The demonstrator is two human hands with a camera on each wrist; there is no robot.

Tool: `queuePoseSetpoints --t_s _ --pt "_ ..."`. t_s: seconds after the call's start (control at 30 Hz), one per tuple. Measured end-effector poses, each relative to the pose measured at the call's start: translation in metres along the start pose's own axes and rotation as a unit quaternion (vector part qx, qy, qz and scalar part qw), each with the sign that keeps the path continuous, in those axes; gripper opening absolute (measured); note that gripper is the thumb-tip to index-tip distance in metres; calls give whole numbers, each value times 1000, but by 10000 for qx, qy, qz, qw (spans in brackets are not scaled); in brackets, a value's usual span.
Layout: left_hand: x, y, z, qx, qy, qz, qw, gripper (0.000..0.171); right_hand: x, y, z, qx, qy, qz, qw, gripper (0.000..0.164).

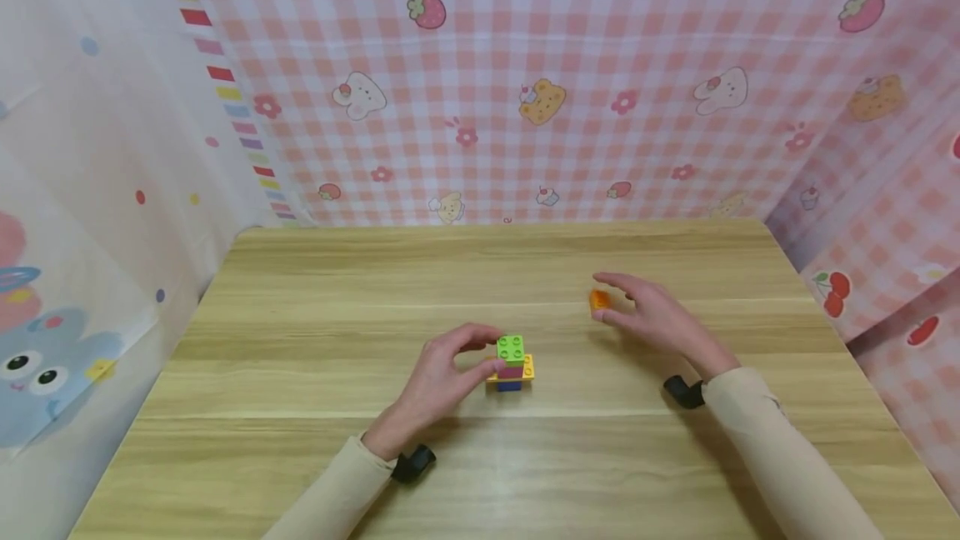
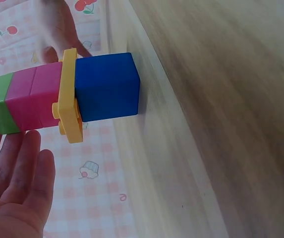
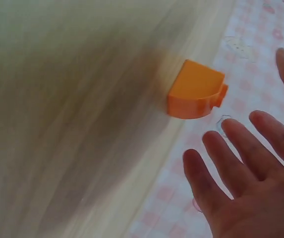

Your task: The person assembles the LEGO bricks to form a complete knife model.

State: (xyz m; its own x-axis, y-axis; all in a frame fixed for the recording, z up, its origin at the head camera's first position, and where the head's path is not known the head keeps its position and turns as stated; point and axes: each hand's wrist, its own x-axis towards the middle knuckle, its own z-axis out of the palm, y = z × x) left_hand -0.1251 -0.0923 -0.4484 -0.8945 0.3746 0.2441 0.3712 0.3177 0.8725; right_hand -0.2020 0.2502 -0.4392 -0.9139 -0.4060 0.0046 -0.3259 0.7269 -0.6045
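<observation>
A small stack of toy building bricks stands upright near the middle of the table. From the top it runs green brick [image 1: 511, 348], pink bricks [image 2: 36, 96], yellow plate [image 2: 70, 106] and blue brick [image 2: 107, 87]. My left hand [image 1: 442, 369] pinches the stack near its top, the thumb in front and the index finger behind; its other fingers stretch out straight. To the right and farther back lies an orange brick [image 1: 599, 300] with one rounded side. Around it my right hand [image 1: 656, 315] is spread wide, thumb and fingers apart, with a gap to the brick in the right wrist view.
The wooden table [image 1: 315, 373] ends at the back against a pink checked cloth [image 1: 480, 48]. More cloth hangs at the left and right sides. Each wrist wears a black camera mount [image 1: 414, 464].
</observation>
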Motion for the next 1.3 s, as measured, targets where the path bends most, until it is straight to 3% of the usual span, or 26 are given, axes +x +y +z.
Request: queuePoseSetpoints --t_s 0.23,0.57,0.77,1.3 --pt "0 0 0 -20 17 -27 10000 30 11 9 2 -78 -263 179 9995 62" --pt "1 0 1 -193 27 -117 9997 29 13 11 6 -93 -251 281 9992 46" --pt "0 -1 1 -277 12 -167 9995 30 8 5 4 0 -46 288 9996 44" --pt "-1 -1 0 -414 -14 -192 9990 30 -9 -25 -2 158 603 -245 9978 43"
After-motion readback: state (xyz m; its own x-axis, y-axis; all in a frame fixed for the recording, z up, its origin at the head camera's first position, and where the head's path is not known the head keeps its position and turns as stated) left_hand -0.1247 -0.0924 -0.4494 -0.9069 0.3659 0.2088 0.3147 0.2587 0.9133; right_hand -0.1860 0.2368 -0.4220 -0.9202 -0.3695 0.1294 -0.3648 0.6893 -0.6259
